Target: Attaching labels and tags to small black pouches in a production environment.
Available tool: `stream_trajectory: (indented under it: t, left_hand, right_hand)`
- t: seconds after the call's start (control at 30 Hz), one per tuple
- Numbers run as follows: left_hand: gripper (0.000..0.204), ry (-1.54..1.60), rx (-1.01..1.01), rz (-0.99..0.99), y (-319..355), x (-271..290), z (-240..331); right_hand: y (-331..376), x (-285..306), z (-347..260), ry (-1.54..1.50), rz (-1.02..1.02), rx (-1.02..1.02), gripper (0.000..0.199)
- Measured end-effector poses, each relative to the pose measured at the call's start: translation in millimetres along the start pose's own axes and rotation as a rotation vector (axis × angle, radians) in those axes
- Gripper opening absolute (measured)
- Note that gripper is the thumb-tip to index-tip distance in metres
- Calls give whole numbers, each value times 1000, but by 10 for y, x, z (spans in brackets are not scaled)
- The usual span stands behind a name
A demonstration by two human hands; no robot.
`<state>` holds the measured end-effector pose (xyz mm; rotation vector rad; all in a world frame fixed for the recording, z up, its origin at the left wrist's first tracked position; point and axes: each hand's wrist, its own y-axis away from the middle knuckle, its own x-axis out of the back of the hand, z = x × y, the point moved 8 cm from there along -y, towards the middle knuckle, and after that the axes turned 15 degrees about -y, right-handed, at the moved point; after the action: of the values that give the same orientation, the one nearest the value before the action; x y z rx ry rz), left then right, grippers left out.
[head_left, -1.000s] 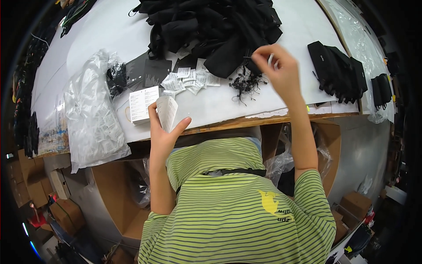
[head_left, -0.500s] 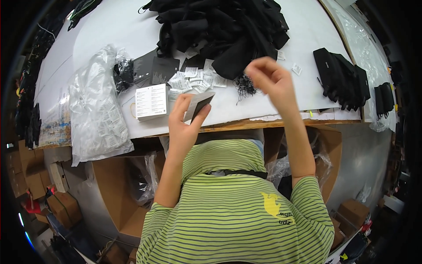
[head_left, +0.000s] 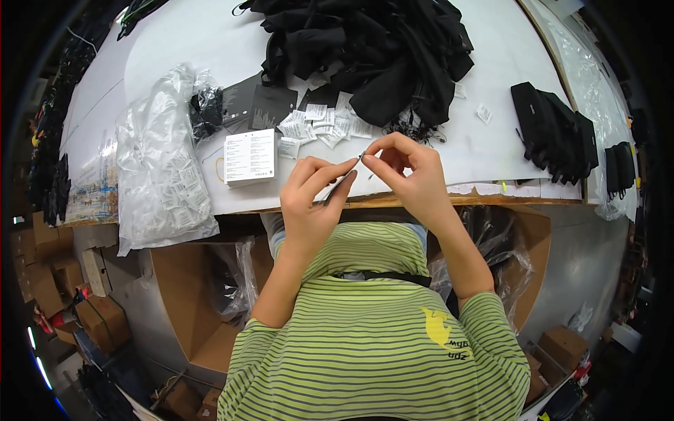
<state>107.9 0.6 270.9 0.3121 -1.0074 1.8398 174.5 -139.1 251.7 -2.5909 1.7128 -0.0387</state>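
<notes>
Left hand (head_left: 309, 203): closed on a dark flat card (head_left: 337, 188), thumb over the upper face, fingers beneath; held above the table edge (head_left: 393, 202).
Right hand (head_left: 411, 175): thumb and forefinger pinched shut on a thin short string (head_left: 363, 156) at the card's top corner; whether the string is already through the card cannot be told.
Position: card and string sit at picture centre, between both hands, at 6 o'clock of the black garment pile (head_left: 379, 56).
Handling, card: judged light, thin, moderately stiff; bends if squeezed. Hold by the edges, near the lower end.
Handling, string: judged limp, very light, slips easily; pinch close to its tip.
Nearby, 12 o'clock: small white sachets (head_left: 319, 126) and a tangle of black strings (head_left: 411, 132).
Nearby, 10 o'clock: white leaflet stack (head_left: 250, 156), dark tags (head_left: 256, 105).
Nearby, 9 o'clock: clear bag of sachets (head_left: 165, 175).
Nearby, 3 o'clock: folded black items (head_left: 554, 133).
Obstructions: none between the hands; sachets lie just beyond the fingertips.
</notes>
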Motion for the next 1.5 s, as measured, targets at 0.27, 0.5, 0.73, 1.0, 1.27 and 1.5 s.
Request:
stream_trajectory:
  t: [0.27, 0.5, 0.73, 1.0, 1.27, 1.5]
  left_hand:
    - [11, 638, 199, -280, 104, -169, -234]
    - [9, 811, 457, -553, 239, -475, -334]
    - [9, 754, 384, -545, 181, -507, -177]
    - [21, 154, 166, -191, -857, -839, -956]
    - [22, -344, 116, -169, -1351, -1130, -1255]
    - [15, -90, -59, -121, -1178, -804, -760]
  right_hand:
    - [108, 19, -101, -19, -42, 175, 8]
    - [119, -88, -12, -17, -181, 64, 8]
    - [225, -90, 310, -488, -235, -257, 8]
    - [230, 105, 516, -508, -131, -313, 13]
    - [298, 125, 529, -514, -71, -264, 11]
    - [222, 231, 580, -451, 74, -230, 10]
